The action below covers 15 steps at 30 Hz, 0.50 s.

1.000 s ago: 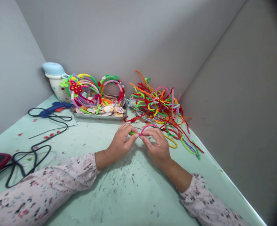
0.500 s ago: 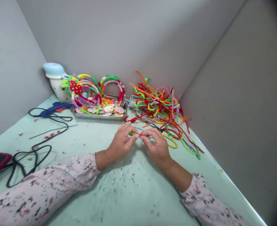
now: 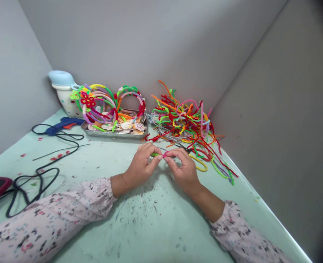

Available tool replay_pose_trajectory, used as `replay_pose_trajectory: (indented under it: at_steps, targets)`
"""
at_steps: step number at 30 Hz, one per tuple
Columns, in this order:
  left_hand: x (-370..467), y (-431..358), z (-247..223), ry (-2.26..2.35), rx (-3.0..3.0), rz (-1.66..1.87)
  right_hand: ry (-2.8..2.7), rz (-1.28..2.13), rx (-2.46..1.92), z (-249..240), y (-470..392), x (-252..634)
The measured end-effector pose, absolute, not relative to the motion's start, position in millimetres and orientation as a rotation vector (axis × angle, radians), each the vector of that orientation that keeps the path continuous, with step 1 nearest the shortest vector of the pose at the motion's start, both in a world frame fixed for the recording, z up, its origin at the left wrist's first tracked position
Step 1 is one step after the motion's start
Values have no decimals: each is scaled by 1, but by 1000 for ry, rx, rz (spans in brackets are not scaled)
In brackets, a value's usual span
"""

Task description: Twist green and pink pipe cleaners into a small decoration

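Near the middle of the table, my left hand [image 3: 142, 163] pinches a thin piece with a green part [image 3: 154, 155] between thumb and forefinger. My right hand [image 3: 183, 168] pinches a small pink part [image 3: 165, 155] just beside the left fingertips. The two hands are very close, and a thin grey strand shows behind their fingertips. The fingers hide most of the held piece. Behind my right hand lie dark-bladed scissors [image 3: 183, 148] and a yellow loop [image 3: 201, 167].
A heap of coloured pipe cleaners [image 3: 187, 118] lies at back right. A metal tray [image 3: 114, 135] holds shells and fuzzy hoops [image 3: 102, 106]. At left are a white cup [image 3: 68, 101], a blue glue gun [image 3: 57, 127], a black cable [image 3: 42, 182] and a red-edged device [image 3: 4, 186].
The view has shifted slightly. Both hands stay pinched in nearly the same place, and a little more of the pink part shows between the fingertips.
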State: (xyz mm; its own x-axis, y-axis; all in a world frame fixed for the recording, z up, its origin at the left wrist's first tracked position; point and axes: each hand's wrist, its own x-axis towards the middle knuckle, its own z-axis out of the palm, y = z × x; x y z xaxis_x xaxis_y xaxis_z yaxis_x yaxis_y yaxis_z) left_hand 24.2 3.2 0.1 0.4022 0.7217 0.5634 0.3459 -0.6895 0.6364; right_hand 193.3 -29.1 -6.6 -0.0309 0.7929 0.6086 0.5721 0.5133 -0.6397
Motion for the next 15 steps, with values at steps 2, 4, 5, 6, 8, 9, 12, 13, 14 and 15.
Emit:
replay_pose_trajectory:
  at_steps: [2, 4, 5, 6, 8, 9, 12, 13, 14, 15]
  targets:
    - [24, 3, 0, 914, 2247, 1208, -1713, 287, -1169, -7, -29, 194]
    - [24, 4, 1, 917, 2252, 1206, -1717, 314, -1173, -7, -29, 194]
    - [24, 4, 1, 917, 2256, 1203, -1722, 328, -1176, -7, -29, 194]
    - [24, 4, 1, 914, 2260, 1202, -1728, 343, -1178, -6, -29, 194]
    - [24, 4, 1, 905, 2269, 1195, -1739, 372, -1177, -6, -29, 195]
    - [24, 3, 1, 902, 2272, 1191, -1743, 387, -1176, -5, -29, 195]
    - [24, 2, 2, 900, 2280, 1180, -1744, 407, -1162, -4, -29, 196]
    - [24, 2, 2, 898, 2282, 1176, -1743, 404, -1156, -4, -29, 196]
    - [24, 2, 2, 895, 2283, 1174, -1741, 399, -1147, -4, -28, 196]
    - [24, 2, 2, 894, 2282, 1173, -1737, 393, -1139, -4, -28, 197]
